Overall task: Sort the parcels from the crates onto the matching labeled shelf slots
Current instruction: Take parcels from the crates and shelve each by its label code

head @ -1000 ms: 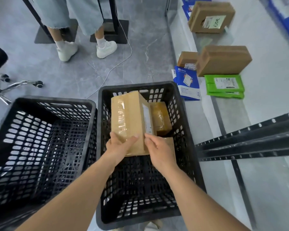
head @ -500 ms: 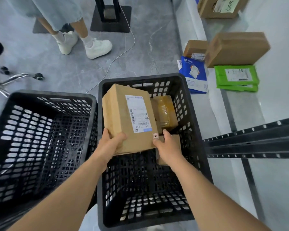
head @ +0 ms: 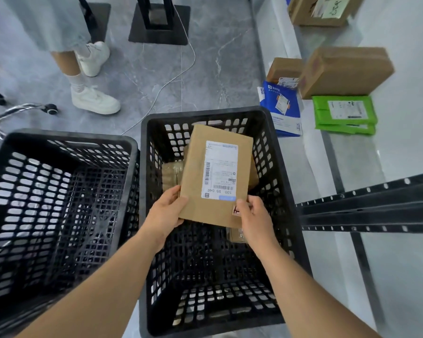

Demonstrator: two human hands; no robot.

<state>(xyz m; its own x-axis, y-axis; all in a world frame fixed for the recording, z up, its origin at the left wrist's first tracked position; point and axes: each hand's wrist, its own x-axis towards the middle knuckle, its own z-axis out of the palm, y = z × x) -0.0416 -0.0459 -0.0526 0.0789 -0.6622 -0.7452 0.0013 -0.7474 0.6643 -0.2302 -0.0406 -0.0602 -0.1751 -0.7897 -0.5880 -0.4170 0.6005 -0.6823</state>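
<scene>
We hold a flat cardboard parcel (head: pixel 215 176) with both hands above the right crate (head: pixel 286 191), its white shipping label (head: pixel 219 170) turned up toward us. Our left hand (head: pixel 165 215) grips the near left corner of the parcel, the thumb on the top face and the fingers curled below it. Our right hand (head: pixel 253 215) grips the near right corner in the same way, with the thumb beside a small red sticker (head: pixel 236 211).

Under the parcel, inside the right crate, we see a taped brown package (head: pixel 171 173) near the far side and the edge of another small carton (head: pixel 237 234) just below our right hand. The left crate (head: pixel 59 191) stands touching the right one, and we see nothing inside it.

On the pale shelf board (head: pixel 401 154) to the right lie a blue mailer (head: pixel 282 111), two green mailers stacked (head: pixel 344 114), a small brown box (head: pixel 285 68), a bigger brown box (head: pixel 344 69) and, farther away, a carton with a handwritten note (head: pixel 320 11). A black perforated shelf rail (head: pixel 366 208) crosses the right side.

On the grey floor (head: pixel 217 64) another person stands in white sneakers (head: pixel 94 100), near a white cable (head: pixel 171 79) and a black stand base (head: pixel 159 26).
</scene>
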